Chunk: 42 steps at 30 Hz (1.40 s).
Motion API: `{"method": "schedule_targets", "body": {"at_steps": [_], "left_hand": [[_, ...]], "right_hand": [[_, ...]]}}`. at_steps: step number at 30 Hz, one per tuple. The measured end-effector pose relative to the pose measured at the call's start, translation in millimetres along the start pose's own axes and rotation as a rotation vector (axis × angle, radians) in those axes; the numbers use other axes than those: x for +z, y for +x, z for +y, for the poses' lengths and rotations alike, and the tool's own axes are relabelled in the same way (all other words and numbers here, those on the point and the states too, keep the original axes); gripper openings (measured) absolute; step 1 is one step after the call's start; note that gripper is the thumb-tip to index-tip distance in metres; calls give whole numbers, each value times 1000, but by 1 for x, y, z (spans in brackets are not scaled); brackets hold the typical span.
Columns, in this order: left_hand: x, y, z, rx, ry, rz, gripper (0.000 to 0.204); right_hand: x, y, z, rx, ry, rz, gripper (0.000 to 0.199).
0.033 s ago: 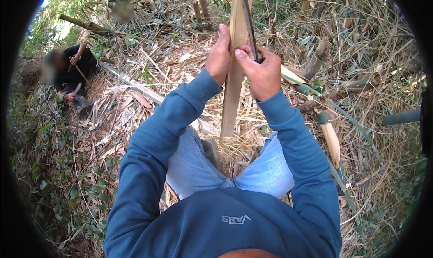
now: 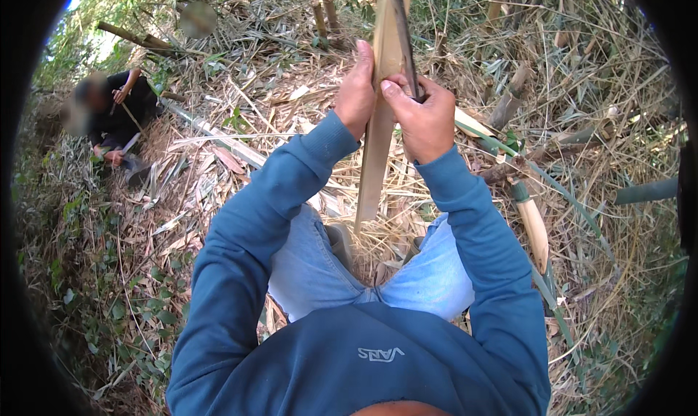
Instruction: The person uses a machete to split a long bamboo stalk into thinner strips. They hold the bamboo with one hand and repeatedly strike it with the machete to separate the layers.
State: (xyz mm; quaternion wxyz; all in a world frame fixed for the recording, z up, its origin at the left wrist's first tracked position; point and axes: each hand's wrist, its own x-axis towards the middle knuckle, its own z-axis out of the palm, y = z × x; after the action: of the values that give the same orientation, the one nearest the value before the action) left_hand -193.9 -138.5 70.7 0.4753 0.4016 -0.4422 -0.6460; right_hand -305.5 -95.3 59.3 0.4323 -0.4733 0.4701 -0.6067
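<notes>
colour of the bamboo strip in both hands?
Pale tan bamboo strip, head view.

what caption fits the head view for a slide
Left hand steadies a pale split bamboo strip while the right hand grips a dark blade on it.

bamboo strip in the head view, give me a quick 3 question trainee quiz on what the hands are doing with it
1. True or false: the left hand grips the pale bamboo strip.
2. What does the right hand hold against the strip?
A. a dark blade
B. a rope
C. a plastic bottle
3. Fill in: the strip's lower end stands on the ground between the person's ____, which are clad in light blue jeans.

Key
1. True; the left hand wraps the strip from its left side.
2. A; the blade runs along the strip above the right hand.
3. Legs.
</notes>
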Motion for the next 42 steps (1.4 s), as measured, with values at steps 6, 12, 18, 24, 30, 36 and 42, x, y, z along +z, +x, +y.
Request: {"method": "schedule_targets", "body": {"at_steps": [6,12,18,24,30,36,42], "left_hand": [[-1,4,-10,-55,-13,-94,73],[2,4,-14,39,-50,-153,66],[0,5,-18,25,-21,-115,68],[3,7,-25,87,35,-54,71],[-11,38,-34,81,114,104,78],[-41,21,8,-1,-123,-57,81],[-56,21,18,44,-199,-105,82]], "right_hand": [[-3,8,4,94,98,-35,26],[-2,3,-3,55,135,-36,15],[-1,5,3,34,131,-32,11],[-4,6,19,18,87,8,14],[-7,10,14,44,99,4,14],[-8,12,13,32,76,46,16],[-15,10,13,51,86,-20,21]]}}
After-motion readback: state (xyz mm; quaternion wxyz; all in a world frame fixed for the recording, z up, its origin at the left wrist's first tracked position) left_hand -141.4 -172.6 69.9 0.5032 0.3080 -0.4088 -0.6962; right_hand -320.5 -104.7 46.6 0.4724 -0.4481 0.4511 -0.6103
